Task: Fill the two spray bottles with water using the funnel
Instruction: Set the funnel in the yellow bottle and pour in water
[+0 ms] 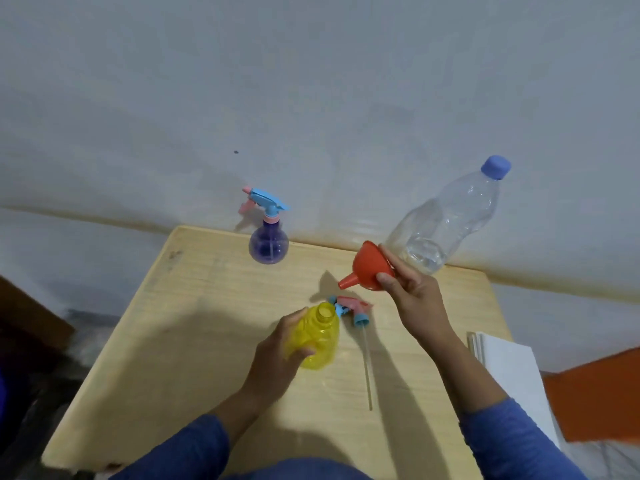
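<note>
My left hand (277, 358) grips an uncapped yellow spray bottle (320, 336) standing upright on the wooden table (194, 323). Its pink and blue spray head (351, 308) lies on the table just behind it, with the long dip tube (367, 368) stretching toward me. My right hand (414, 296) holds a red funnel (370, 268) in the air, tilted, spout pointing left and down, above and to the right of the bottle's mouth. A purple spray bottle (269, 245) with its blue and pink head on stands at the table's far edge. A clear water bottle (446, 223) with a blue cap stands at the far right.
A white wall (311, 98) rises right behind the table. A stack of white sheets (509, 368) lies at the table's right side, with an orange object (595, 400) beyond it. A dark wooden piece (27, 323) is at the left.
</note>
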The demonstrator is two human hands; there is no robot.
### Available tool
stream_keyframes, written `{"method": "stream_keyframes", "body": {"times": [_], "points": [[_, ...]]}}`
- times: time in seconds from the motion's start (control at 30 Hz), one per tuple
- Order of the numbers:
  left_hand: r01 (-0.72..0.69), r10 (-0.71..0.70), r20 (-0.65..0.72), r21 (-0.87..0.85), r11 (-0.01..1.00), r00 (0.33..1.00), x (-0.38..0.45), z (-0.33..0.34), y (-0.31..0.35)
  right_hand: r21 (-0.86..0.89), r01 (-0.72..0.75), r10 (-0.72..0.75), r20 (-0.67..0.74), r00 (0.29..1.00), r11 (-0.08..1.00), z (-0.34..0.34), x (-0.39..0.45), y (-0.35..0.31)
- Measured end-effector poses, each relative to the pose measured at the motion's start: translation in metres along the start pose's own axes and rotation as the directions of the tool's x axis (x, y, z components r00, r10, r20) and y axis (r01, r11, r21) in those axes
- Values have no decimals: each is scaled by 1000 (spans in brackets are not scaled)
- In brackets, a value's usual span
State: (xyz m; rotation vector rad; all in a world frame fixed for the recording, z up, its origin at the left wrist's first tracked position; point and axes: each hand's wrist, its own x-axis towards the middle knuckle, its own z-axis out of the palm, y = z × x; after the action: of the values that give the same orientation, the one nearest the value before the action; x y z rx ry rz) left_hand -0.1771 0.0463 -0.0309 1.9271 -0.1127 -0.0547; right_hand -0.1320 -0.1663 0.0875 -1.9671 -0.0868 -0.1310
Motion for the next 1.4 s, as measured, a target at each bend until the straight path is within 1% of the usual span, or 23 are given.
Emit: {"method": "stream_keyframes", "body": {"times": [0.13,0.33,0.43,0.53,0.6,0.83,0.93,1.0,1.07,1.13,1.17,1.2,1.23,1.27,1.3,1.33,1.37,1.4], "points": [[34,-34,2,-21,999,999,3,1,-4,-98,110,-106,48,993,989,5,-11,-14],[10,-11,-11,-106,994,1000,3,-1,-9,-178,196,-172,143,975,964,19,-24,-17],[17,-19,-12,-136,991,1000,3,-2,-9,-225,286,-245,194,950,931,20,-26,-21],[25,-26,-4,-153,988,1000,3,-4,-8,-199,382,-325,267,907,903,22,-29,-24],[37,-37,0,-159,987,999,2,-4,-7,-214,429,-355,313,881,877,26,-31,-22],[66,-62,29,-154,986,998,1,-6,-5,-277,479,-370,366,854,833,25,-36,-15],[62,-56,51,-119,991,997,2,-9,-4,-244,452,-366,327,871,858,24,-40,-21],[48,-41,78,-89,995,996,3,-11,-2,-212,368,-321,223,920,906,19,-43,-28],[35,-28,105,-61,998,994,3,-14,0,-207,295,-287,70,956,933,14,-44,-31],[31,-27,138,-25,999,990,4,-18,-1,-264,205,-232,-78,969,942,11,-40,-26],[29,-28,153,2,1000,988,4,-22,-1,-301,130,-174,-124,977,945,9,-36,-22],[24,-29,166,34,999,986,6,-27,0,-348,44,-96,-133,986,936,7,-33,-18],[18,-32,178,78,997,983,8,-34,2,-421,-33,-10,-100,995,906,4,-29,-14],[11,-36,192,131,991,981,12,-41,4,-515,-90,87,-30,996,852,0,-25,-9],[2,-46,213,202,979,976,18,-49,7,-610,-120,194,57,979,784,-3,-21,-5],[-9,-64,242,290,957,968,25,-57,10,-691,-129,301,133,945,711,-6,-17,-2],[-21,-94,275,389,921,957,34,-65,14,-754,-128,389,179,904,644,-8,-14,0],[-32,-133,308,476,879,942,44,-72,19,-798,-124,450,196,871,589,-10,-10,2]]}}
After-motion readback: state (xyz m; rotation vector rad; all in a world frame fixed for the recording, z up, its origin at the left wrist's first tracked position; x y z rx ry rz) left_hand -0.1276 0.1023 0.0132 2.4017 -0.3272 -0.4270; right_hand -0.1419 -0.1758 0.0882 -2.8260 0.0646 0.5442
